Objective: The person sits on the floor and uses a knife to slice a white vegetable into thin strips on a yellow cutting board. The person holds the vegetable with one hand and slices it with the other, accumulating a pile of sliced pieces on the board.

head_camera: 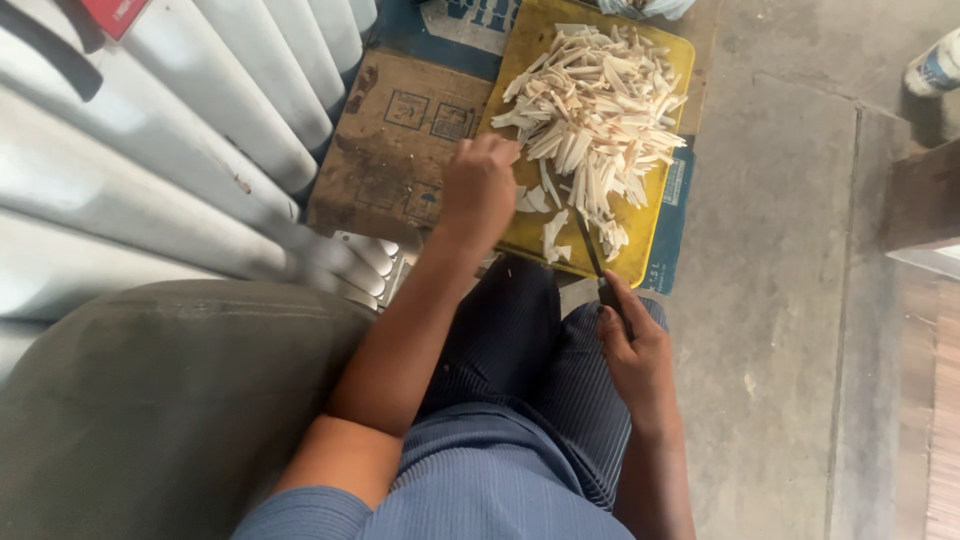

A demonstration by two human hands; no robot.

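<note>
lap: person sits low; blue striped garment (520, 400) fills the bottom of the view, knees just short of the board, so the work sits within easy arm reach.
grey bulk: rounded grey mass (150, 400) at the person's left side, close to the camera; cannot tell what it is.
right hand: right hand (635, 355) closed around a knife (592, 255) handle, forefinger lying along the top. Dark thin blade points away from the body and reaches the near edge of the cut pile, a grip that looks suited to steering the tip.
left hand: left hand (480, 185) reaches forward over the board's left edge, fingers curled under, knuckles up. Cannot tell whether it pins a piece; it sits just beside a few loose pale pieces, probably to keep fingertips clear of the blade.
board: yellow cutting board (640, 250) lies flat on the ground ahead of the knees, long side running away from the person.
cut pieces: pale strips (595, 110) heaped over the far and middle part of the board, a few stragglers near the blade; near corner bare, which leaves room to cut.
underlay: flattened cardboard box (390, 150) under and left of the board, likely keeping it off the concrete floor (770, 300).
left wall: corrugated metal sheet (200, 130) along the left.
far right: white bottle (935, 65) at the frame edge, well apart from the work.
</note>
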